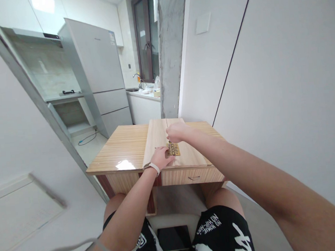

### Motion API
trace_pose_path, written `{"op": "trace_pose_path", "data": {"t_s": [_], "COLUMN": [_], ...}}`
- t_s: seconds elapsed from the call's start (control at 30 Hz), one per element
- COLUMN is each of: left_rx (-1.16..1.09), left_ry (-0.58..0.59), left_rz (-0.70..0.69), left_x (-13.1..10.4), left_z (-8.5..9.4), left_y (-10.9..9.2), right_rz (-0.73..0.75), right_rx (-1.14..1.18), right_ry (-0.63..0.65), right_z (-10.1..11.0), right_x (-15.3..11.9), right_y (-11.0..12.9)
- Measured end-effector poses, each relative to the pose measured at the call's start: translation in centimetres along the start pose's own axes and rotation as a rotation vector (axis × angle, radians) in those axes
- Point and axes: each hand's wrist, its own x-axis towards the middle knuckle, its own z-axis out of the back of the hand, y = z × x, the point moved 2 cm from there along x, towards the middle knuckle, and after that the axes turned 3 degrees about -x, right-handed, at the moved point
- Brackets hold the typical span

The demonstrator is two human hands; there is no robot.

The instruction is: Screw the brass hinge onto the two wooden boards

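A brass-coloured hinge (174,149) lies flat over the seam between two pale wooden boards (156,134). My left hand (161,156), with a pale-banded watch on the wrist, rests on the boards and holds the hinge at its left edge with thumb and fingers. Just above the hinge's far end, my right hand (176,133) is closed in a fist. Something small and dark shows below that fist, but what it grips is mostly hidden by the fingers.
The boards lie across a striped wooden desk (125,145) with a drawer handle (193,178) at its front. A dark flat object (174,238) lies between my legs. A white cable (63,248) crosses my left forearm. Beyond stand a fridge (93,54) and a kitchen counter (145,104).
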Motion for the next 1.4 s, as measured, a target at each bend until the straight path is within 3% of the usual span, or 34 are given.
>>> {"op": "trace_pose_path", "data": {"t_s": [0.23, 0.4, 0.5, 0.57, 0.73, 0.87, 1.03, 1.23, 1.4], "left_rx": [-0.034, -0.122, -0.102, -0.042, 0.09, 0.144, 0.118, -0.078, -0.192], "left_ry": [0.007, -0.116, -0.219, -0.235, -0.113, -0.053, -0.008, 0.061, 0.099], "left_rz": [0.009, 0.129, 0.366, 0.434, 0.341, 0.313, 0.263, 0.064, 0.0], "left_x": [-0.1, -0.1, 0.1, 0.3, 1.3, 2.0, 2.3, 2.8, 3.3], "left_z": [0.4, 1.3, 2.1, 2.5, 2.8, 2.9, 3.1, 2.3, 1.2], "left_y": [-0.4, 0.6, 2.5, 3.6, 5.0, 5.0, 3.5, -0.7, -3.0], "right_rz": [-0.046, -0.141, -0.207, -0.263, -0.376, -0.439, -0.471, -0.478, -0.464], "right_rx": [0.099, 0.187, 0.221, 0.248, 0.375, 0.425, 0.451, 0.469, 0.479], "right_ry": [-0.002, -0.067, -0.058, -0.069, -0.121, -0.199, -0.267, -0.279, -0.273], "right_z": [1.9, 2.7, 1.5, 0.1, -3.6, -5.2, -6.0, -6.5, -6.9], "right_x": [-1.3, -3.7, -5.6, -7.0, -10.4, -12.6, -14.2, -14.4, -14.4], "right_y": [-0.4, -2.7, -3.7, -4.1, -4.3, -4.1, -3.6, -3.3, -3.3]}}
